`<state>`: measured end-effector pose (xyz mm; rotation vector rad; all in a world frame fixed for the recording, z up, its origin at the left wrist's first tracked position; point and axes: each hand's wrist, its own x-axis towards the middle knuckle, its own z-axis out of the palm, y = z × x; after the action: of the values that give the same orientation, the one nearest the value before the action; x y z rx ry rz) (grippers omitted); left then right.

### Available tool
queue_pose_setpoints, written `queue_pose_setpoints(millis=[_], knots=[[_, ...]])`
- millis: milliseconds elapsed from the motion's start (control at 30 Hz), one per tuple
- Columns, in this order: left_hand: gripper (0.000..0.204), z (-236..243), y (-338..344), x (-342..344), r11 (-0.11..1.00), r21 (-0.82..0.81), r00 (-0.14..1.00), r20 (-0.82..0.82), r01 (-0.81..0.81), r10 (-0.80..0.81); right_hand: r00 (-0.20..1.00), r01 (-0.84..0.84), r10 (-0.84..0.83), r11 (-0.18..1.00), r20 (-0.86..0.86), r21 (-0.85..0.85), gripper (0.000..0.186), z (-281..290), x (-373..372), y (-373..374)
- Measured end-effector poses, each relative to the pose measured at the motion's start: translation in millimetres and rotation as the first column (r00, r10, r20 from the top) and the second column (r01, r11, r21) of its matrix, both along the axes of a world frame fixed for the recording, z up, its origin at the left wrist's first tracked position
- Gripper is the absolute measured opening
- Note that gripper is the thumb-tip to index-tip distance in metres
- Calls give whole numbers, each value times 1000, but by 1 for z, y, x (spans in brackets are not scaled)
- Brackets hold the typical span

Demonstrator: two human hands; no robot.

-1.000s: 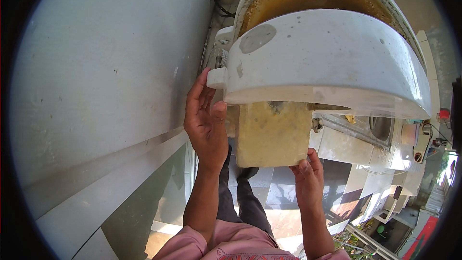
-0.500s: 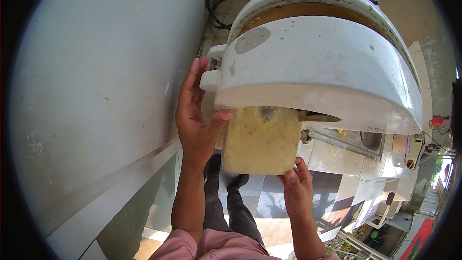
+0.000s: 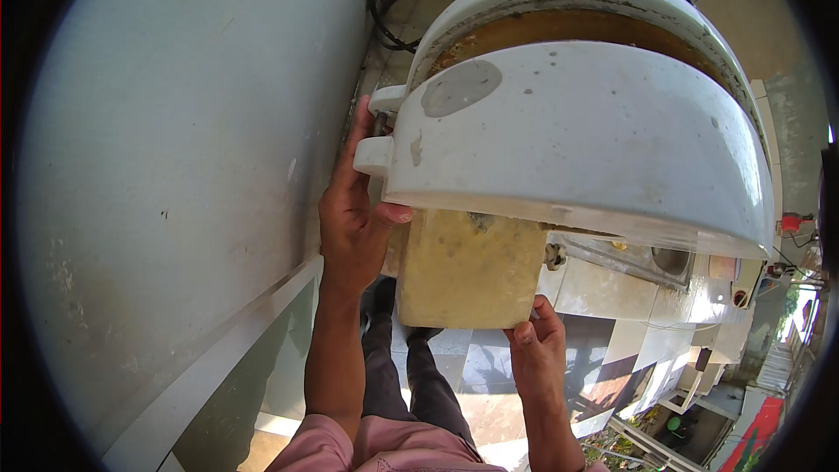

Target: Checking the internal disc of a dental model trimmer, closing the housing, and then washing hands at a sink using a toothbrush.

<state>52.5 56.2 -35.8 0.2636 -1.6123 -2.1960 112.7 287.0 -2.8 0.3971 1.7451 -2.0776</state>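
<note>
Pale-yellow, squarish, hard-looking block, no clear long axis, below curved white housing | up-left of right grip, pinching its lower-right corner | left grip cupped at housing's left end, grasp unclear

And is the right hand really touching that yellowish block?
Touching. The head view shows the right hand at the yellowish block's lower right corner, its thumb tip against the edge.

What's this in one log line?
left hand: open, beside white housing | right hand: holding yellowish block by corner
</note>
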Motion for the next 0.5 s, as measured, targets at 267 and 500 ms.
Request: queue_pose_setpoints(millis=[267, 500], knots=[[92, 2, -4, 4, 1000, 6, 999, -42, -23, 24, 1000, 23, -22, 997, 17, -76, 41, 4, 0, -7], [81, 4, 6, 13, 992, 56, 994, -23, 109, -108, 999, 29, -28, 999, 34, -23, 30, 5, 7, 1]])
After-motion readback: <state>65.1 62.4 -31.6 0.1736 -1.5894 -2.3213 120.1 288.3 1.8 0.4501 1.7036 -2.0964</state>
